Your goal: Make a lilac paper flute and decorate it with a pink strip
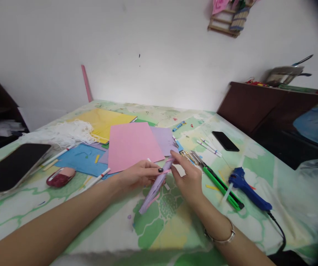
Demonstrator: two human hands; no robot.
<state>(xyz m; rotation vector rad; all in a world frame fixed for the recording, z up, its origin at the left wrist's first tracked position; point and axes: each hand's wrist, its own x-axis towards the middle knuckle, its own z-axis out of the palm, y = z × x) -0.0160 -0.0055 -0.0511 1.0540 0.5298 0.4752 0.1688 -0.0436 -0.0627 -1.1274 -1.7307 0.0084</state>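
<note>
Both my hands hold a folded strip of purple paper [154,189] with a pink edge, just above the table. My left hand [139,174] grips it from the left, the thumb pressed on its middle. My right hand [188,179] pinches its upper end between thumb and forefinger; a silver bracelet sits on that wrist. The strip slants down toward me, its lower end near the tablecloth [164,225]. Right behind my hands lies a pink sheet [132,144] over a lilac sheet [164,138] and a blue sheet [82,159].
A blue glue gun [247,188] with its cord, green-handled scissors [219,183] and white pens [208,146] lie to the right, with a black phone [225,141] beyond. At left are a tablet [10,168], white string [61,133], a yellow sheet [103,122] and a red pouch [60,177].
</note>
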